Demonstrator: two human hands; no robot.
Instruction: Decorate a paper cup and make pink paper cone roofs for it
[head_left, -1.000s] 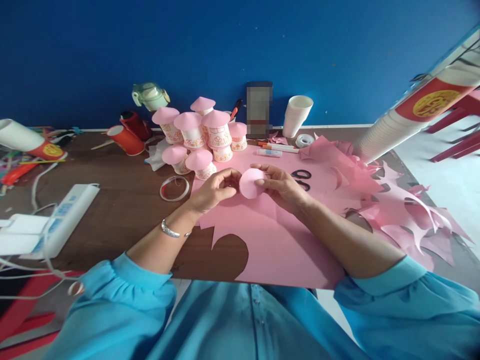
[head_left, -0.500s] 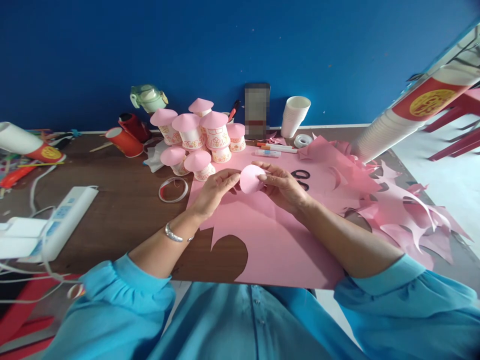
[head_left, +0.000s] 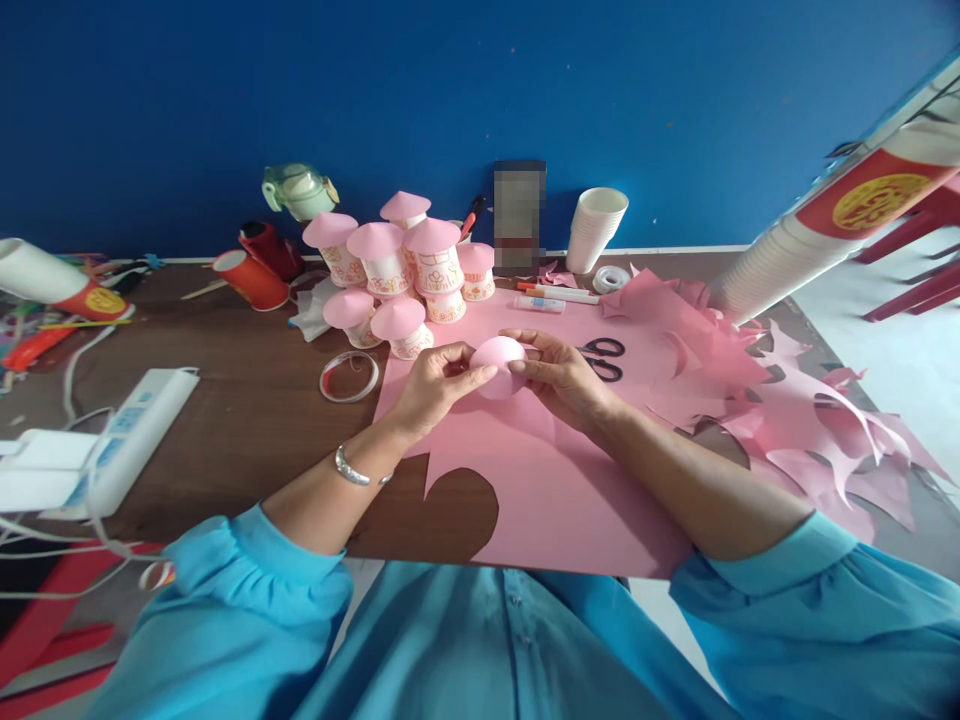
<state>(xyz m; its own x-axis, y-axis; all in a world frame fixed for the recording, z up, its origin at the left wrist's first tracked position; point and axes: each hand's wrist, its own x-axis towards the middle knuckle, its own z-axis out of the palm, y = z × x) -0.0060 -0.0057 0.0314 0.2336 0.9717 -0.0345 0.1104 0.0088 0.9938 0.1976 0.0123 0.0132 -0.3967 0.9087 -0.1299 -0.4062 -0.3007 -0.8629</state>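
A small round of pink paper (head_left: 498, 352) is held between both hands above the big pink sheet (head_left: 577, 500), and it bends along its middle. My left hand (head_left: 435, 388) pinches its left edge, thumb in front and fingers behind. On the opposite edge, my right hand (head_left: 559, 372) grips it the same way. Black-handled scissors (head_left: 604, 347) lie just beyond the right hand, their blades hidden by it. Behind the left hand stand several little paper-cup houses (head_left: 438, 270) with pink cone roofs and drawn patterns.
Pink paper scraps (head_left: 810, 430) heap up at the right, beside a long stack of paper cups (head_left: 780, 260). A phone (head_left: 519, 215) leans on the blue wall near more white cups (head_left: 595, 230). Left lie a tape ring (head_left: 349, 377), a red cup (head_left: 251, 280) and a power strip (head_left: 135, 440).
The pink paper round, flat and facing me before, is now bent across its middle. My left thumb has come over its front edge.
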